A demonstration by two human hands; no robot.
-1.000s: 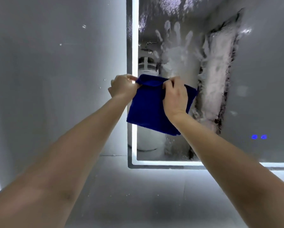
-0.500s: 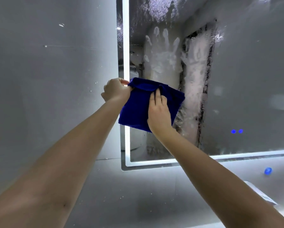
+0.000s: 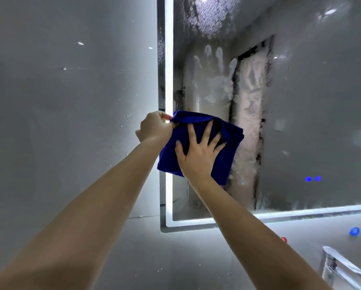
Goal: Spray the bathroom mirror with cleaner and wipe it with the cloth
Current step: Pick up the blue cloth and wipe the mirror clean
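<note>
Mirror [image 3: 311, 111], streaked with foam [image 3: 248, 122], has the blue cloth [image 3: 227, 164] flat against it by its lit left edge. The left hand [image 3: 152, 126] pinches the cloth's top corner. The right hand [image 3: 196, 158], fingers spread wide, presses it and should sweep evenly, in overlapping passes, across the foam further in.

Left hand [image 3: 154, 127] pinching blue cloth [image 3: 227, 158] corner, right hand [image 3: 197, 155] spread flat on it, foamy mirror [image 3: 311, 105]

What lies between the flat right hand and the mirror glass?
The blue cloth: in the head view the right hand presses it against the mirror, fingers spread.
</note>
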